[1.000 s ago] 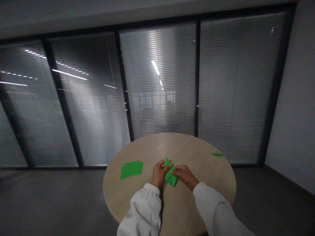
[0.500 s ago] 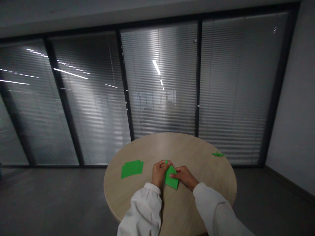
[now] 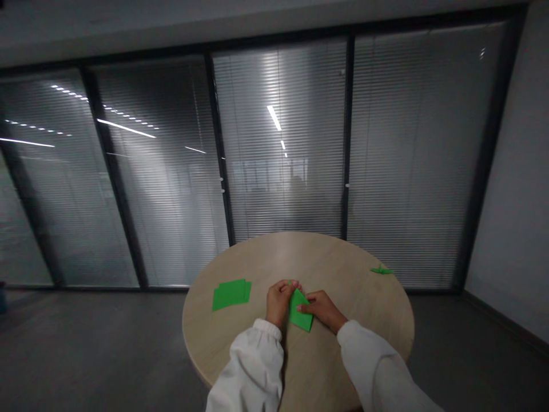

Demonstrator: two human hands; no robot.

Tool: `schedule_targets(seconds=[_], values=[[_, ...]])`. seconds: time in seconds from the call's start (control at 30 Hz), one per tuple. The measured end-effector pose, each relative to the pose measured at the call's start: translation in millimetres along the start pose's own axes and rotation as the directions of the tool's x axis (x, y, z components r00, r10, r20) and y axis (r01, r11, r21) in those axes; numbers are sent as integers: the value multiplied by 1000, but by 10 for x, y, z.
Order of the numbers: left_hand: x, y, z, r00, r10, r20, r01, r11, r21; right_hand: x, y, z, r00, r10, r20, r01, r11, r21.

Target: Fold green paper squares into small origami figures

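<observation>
A folded piece of green paper [image 3: 299,317] is between my two hands, over the middle of the round table. My left hand [image 3: 278,298] pinches its upper left corner between thumb and fingers. From the right, my right hand [image 3: 322,308] grips the paper's side, thumb lying on top and fingers partly hidden behind it. Left of my left hand lies a small stack of flat green paper sheets [image 3: 230,294], slightly fanned. A folded green paper figure [image 3: 381,270] rests near the table's far right edge.
The round wooden table [image 3: 295,246] has a curved edge on all visible sides. Behind it stands a glass partition with blinds [image 3: 283,200] and dark frames. A white wall [image 3: 514,229] is at the right, with grey floor around.
The view has shifted very slightly. Both hands keep their hold on the green paper, with hardly any movement of the fingers.
</observation>
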State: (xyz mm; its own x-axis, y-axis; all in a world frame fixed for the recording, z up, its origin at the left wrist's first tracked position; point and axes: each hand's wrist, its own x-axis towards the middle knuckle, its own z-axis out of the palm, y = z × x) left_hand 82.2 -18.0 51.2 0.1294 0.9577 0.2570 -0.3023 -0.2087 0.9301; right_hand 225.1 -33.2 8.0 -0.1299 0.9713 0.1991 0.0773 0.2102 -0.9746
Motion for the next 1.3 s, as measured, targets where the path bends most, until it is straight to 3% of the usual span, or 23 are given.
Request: schedule_targets(seconds=[0.27, 0.5, 0.63, 0.8, 1.03, 1.3], values=[[0, 34, -13, 999, 27, 27, -28, 998, 51, -30, -57, 12, 999, 14, 40, -17, 997, 79], [11, 75, -35, 999, -15, -41, 15, 1000, -5, -73, -111, 10, 996, 62, 63, -65, 996, 55], [32, 43, -44, 999, -34, -10, 34, 999, 18, -79, -124, 4, 996, 66, 58, -70, 996, 63], [53, -11, -80, 998, -25, 58, 15, 985, 170, -91, -151, -1, 994, 84, 71, -90, 993, 83], [47, -79, -81, 1000, -14, -15, 15, 994, 112, -132, -232, 11, 990, 85, 114, -96, 991, 98], [60, -78, -81, 995, -84, 55, 74, 985, 155, -128, -234, 5, 994, 59, 87, -68, 992, 109]])
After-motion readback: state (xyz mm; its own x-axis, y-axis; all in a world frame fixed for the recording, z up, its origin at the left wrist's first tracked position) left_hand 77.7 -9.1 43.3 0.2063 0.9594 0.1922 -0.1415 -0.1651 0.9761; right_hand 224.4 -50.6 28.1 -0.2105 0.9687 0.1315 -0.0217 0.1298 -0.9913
